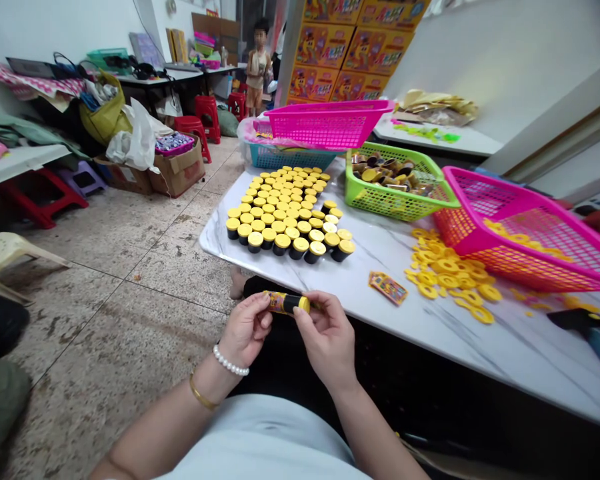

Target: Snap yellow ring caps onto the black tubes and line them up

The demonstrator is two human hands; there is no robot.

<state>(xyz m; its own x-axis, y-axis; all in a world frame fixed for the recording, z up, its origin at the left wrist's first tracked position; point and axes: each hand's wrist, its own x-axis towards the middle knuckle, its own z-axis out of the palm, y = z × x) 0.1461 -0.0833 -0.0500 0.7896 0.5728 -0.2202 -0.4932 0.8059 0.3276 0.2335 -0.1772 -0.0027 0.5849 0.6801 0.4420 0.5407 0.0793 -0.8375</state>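
In front of my lap, off the table's near edge, I hold a small black tub [291, 305] with a yellow lid, lying sideways. My right hand [333, 337] grips its lidded end between thumb and fingers. My left hand [250, 327] pinches the outer end of a printed orange and purple label [276, 302], which reaches to the black side of the tub. How much of it is stuck on cannot be seen. More printed labels [389, 288] lie on the marble-patterned table [370, 260]. Many yellow-lidded black tubs [280, 243] stand grouped beyond my hands.
Yellow plastic rings [447, 267] are heaped at the right, beside a pink basket [525, 267]. A green basket [400, 207] holds loose tubs. Another pink basket [325, 127] rests over a blue basket [290, 157]. A person [258, 67] stands far back; a black-sleeved object [575, 321] sits at right.
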